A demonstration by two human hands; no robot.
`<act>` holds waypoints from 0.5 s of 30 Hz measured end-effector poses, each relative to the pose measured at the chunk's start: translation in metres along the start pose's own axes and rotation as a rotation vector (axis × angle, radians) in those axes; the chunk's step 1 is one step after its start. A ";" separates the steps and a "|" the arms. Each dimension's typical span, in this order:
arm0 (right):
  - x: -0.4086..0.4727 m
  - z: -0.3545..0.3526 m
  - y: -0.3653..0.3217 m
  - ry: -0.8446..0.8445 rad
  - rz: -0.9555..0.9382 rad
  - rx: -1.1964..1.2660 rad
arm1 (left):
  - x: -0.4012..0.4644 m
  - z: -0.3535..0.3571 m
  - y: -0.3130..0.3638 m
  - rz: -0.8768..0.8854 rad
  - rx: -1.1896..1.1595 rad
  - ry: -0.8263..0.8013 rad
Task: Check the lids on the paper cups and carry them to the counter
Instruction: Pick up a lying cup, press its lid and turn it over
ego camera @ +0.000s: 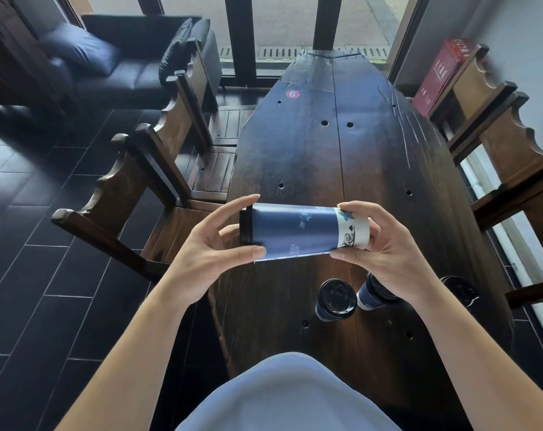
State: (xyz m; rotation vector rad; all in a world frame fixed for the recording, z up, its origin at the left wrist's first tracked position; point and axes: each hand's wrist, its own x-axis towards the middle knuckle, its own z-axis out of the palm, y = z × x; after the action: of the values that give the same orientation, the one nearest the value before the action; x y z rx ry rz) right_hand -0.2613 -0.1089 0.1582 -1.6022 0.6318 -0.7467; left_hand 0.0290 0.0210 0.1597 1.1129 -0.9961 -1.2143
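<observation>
I hold a tall blue paper cup (298, 231) on its side above the dark wooden table (310, 150). Its black lid (246, 224) points left. My left hand (214, 247) grips the lid end with thumb and fingers. My right hand (385, 247) grips the white base end. Three more blue cups with black lids stand upright on the table below my right hand: one (336, 300) fully in view, a second (376, 293) partly under my wrist, a third (460, 290) to the right, mostly hidden by my forearm.
Wooden chairs (158, 169) line the table's left side and others (506, 141) the right. A black sofa (118, 57) stands at the back left. A red box (441, 76) leans by the right wall. A red number sticker (292, 94) sits on the far tabletop.
</observation>
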 end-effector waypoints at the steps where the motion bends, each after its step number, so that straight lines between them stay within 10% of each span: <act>1: 0.000 0.000 0.000 0.002 0.005 0.005 | -0.001 0.000 0.000 0.001 0.011 -0.019; 15: -0.006 -0.001 -0.005 -0.013 0.047 -0.033 | 0.002 0.004 0.001 -0.009 0.076 -0.084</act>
State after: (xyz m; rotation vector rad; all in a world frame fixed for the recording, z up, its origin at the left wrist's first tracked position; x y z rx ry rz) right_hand -0.2662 -0.1038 0.1628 -1.6156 0.6730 -0.6942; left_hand 0.0257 0.0190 0.1618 1.1345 -1.1099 -1.2480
